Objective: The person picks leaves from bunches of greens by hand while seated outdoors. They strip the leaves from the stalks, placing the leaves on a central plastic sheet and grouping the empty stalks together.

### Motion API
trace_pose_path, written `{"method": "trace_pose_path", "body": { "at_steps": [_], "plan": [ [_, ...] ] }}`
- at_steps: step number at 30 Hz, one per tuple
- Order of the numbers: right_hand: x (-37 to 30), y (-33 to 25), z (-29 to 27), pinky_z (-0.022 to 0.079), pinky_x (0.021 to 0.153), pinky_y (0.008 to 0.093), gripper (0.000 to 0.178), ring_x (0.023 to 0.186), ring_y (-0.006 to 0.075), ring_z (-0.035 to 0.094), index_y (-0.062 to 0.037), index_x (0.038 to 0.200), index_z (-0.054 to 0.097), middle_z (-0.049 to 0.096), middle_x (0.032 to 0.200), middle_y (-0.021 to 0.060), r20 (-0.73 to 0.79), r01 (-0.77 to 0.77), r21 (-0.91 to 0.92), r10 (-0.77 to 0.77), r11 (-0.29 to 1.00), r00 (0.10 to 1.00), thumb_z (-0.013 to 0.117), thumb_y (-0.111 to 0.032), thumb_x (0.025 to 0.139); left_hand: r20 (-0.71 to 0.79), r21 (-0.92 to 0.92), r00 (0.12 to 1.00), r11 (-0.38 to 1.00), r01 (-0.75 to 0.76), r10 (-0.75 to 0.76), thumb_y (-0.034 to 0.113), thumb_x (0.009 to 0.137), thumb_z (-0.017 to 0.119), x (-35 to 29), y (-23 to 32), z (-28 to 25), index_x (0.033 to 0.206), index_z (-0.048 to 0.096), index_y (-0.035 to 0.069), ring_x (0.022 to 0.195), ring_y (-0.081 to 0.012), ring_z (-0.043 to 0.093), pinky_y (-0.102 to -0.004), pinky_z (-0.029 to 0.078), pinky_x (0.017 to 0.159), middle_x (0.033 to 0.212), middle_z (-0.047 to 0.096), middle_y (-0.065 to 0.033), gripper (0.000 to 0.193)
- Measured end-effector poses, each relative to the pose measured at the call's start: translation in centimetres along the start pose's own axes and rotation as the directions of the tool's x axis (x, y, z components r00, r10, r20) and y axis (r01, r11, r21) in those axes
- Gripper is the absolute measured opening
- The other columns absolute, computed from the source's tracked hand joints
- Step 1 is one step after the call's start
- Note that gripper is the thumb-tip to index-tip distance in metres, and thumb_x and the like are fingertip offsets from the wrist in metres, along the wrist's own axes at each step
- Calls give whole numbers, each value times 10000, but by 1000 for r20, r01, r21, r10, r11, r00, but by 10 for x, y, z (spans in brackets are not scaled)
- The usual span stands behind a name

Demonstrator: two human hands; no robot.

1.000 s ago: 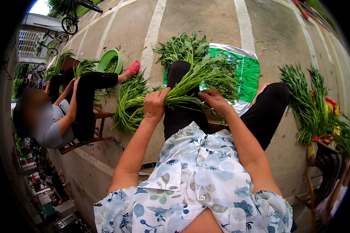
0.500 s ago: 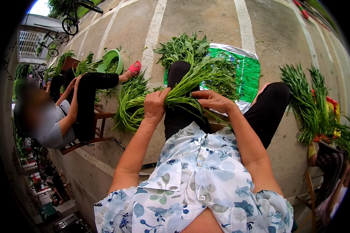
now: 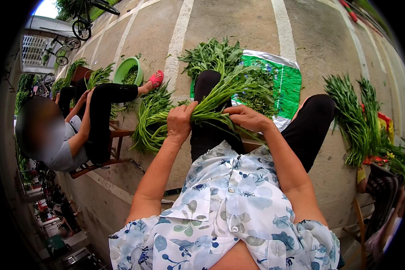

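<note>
A bunch of water spinach (image 3: pixel 216 102) lies across my left thigh, its leafy ends pointing to the far right. My left hand (image 3: pixel 180 122) is closed round its stems. Thumb and fingers of my right hand (image 3: pixel 251 119) are pinched together at the bunch's near edge, against the thin stems; the exact piece between them is partly hidden. Beyond my knees a green and silver sheet (image 3: pixel 290 87) bears loose leaves, and a leafy heap (image 3: pixel 211 53) lies at its far left. More long stems (image 3: pixel 145 118) rest on the ground left of my left hand.
At left a person (image 3: pixel 58 139) sits on a wooden chair (image 3: pixel 114 146), near a light green basin (image 3: pixel 138 67) of greens. Bundles of greens (image 3: pixel 352 119) lie on the right, beside another seated person (image 3: pixel 382 193). Bicycles (image 3: pixel 82 28) stand at the far left.
My right hand has shifted very slightly at the stems. My left hand keeps its hold on the bunch. The person at left has moved their head and the greens they hold slightly.
</note>
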State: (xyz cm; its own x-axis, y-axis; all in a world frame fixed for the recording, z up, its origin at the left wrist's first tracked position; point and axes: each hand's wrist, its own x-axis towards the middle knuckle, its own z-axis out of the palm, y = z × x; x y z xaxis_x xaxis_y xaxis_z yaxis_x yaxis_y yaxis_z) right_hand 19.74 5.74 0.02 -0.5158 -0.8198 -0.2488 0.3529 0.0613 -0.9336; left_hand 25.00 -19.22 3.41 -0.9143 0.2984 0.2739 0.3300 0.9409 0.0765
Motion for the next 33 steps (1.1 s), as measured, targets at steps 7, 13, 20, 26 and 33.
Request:
{"method": "trace_pose_path", "body": {
  "at_steps": [7,13,20,26,33],
  "plan": [
    [-2,3,6,466,657,254,315,739,132,573,45,1131,530,602,827,72,-133,68,358,-21,931,991,519,-84,843,-1,1,1000,1000,6,-6,28,714,520,-1,0,1,1100,574,127,690,-273,538,-369,411,639,741,542,-81,402],
    [1,7,6,478,671,263,324,737,140,581,38,1135,528,599,837,74,-135,68,400,-15,914,991,557,-99,844,2,-3,1000,1000,10,-10,24,711,523,-2,-2,3,1101,575,124,689,-273,538,-370,411,639,741,542,-81,406],
    [-3,-3,12,432,742,196,312,814,51,537,5,1120,564,602,904,6,-215,91,259,-34,961,976,586,-139,845,3,-6,1000,1000,11,-11,18,704,527,-2,-2,2,1103,574,125,688,-275,539,-372,413,639,742,542,-82,416],
    [-1,-3,10,446,783,213,319,885,89,558,22,1099,578,615,994,49,-213,97,199,-54,975,976,608,-154,834,10,-7,1000,1000,20,-20,-3,683,531,-2,-1,2,1107,571,126,697,-286,540,-376,413,641,754,546,-86,445],
    [3,6,8,434,768,218,299,852,79,532,12,1129,556,599,961,21,-222,144,94,-120,985,968,555,-94,850,7,-9,1000,1000,21,-21,0,688,529,-3,-1,2,1103,572,127,695,-287,540,-380,414,636,745,542,-86,436]
  ]
}}
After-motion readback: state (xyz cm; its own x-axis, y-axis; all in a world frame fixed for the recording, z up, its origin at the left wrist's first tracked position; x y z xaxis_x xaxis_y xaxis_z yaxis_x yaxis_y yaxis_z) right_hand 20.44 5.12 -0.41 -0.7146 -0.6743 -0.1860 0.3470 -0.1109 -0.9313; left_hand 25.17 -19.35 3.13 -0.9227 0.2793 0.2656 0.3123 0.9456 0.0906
